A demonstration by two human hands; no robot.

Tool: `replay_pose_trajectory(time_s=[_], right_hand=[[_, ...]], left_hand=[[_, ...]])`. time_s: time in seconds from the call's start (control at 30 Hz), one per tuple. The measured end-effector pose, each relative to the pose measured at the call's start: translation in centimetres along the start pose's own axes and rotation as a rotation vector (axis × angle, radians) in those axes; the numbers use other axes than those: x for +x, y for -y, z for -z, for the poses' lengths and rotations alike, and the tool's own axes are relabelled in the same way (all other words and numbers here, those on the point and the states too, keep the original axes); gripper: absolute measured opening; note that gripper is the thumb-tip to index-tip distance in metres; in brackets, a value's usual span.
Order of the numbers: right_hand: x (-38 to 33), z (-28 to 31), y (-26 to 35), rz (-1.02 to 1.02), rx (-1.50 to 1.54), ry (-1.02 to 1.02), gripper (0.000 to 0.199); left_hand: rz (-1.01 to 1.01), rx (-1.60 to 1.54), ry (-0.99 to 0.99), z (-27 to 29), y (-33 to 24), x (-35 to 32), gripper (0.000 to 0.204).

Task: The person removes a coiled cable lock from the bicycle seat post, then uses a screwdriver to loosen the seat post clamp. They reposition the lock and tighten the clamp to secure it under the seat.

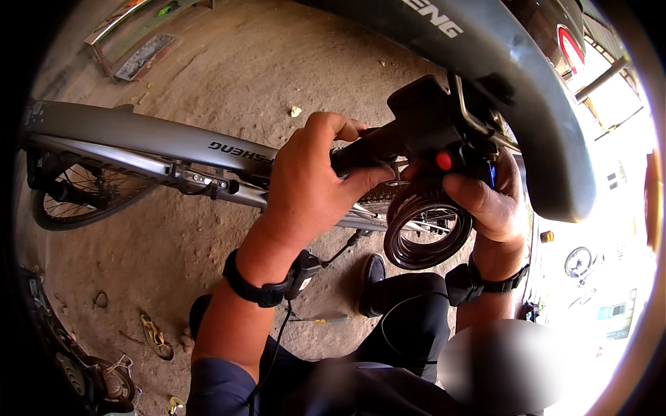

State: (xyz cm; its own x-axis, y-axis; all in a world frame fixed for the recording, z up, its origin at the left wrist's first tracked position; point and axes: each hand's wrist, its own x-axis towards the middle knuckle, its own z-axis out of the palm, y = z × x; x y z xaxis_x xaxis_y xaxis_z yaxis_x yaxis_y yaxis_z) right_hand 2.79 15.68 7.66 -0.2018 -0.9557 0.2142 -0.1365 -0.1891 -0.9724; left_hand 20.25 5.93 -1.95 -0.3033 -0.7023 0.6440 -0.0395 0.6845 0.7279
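A bicycle with a grey frame (159,135) stretches across in front of me. Its large black saddle (513,90) fills the upper right. My left hand (312,170) is closed around the black seat post (368,149) under the saddle, thumb along its near side. Just below the saddle, my right hand (489,197) grips a coiled dark cable lock (427,256) near its head. A round red button (444,161) shows on that head, and a small blue piece sits beside the fingers. My right fingertips are mostly hidden behind the lock.
A screwdriver (329,319) lies on the dirt floor near my shoe (373,274). To the left are a sandal (157,336) and dark machine parts (76,367). A low bench (132,38) stands at the far left. Beyond, on the bright right, is another wheel (578,262).
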Motion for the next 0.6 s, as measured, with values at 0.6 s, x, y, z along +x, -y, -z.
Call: replay_pose_trajectory(time_s=[0.6], right_hand=[[-0.7,-0.4,0.5,-0.076,0.09,0.01,0.062]], left_hand=[[-0.193,0.129,-0.273,-1.8,-1.1,-1.4,0.043]])
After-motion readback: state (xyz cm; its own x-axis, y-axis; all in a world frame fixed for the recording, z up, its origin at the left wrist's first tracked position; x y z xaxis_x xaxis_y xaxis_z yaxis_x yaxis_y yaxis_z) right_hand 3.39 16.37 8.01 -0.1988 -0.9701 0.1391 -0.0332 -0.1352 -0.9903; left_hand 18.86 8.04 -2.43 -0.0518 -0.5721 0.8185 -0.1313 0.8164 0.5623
